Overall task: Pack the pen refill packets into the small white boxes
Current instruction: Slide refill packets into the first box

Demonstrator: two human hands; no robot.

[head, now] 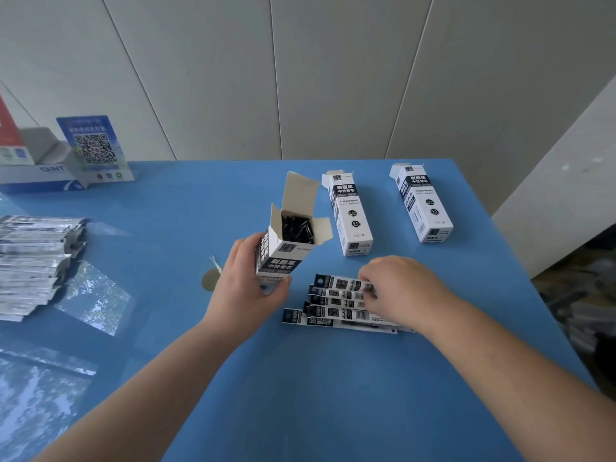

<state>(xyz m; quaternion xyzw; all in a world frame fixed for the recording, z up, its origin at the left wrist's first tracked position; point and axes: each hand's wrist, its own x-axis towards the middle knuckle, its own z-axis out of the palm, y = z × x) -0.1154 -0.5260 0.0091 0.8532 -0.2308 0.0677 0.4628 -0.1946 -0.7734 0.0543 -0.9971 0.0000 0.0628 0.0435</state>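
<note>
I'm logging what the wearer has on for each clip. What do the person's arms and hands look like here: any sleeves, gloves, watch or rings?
Both forearms are bare up to the frame's lower edge, with no sleeve showing. The left hand and right hand wear no gloves. No watch, bracelet or ring shows on either wrist or on the fingers in view.
</note>
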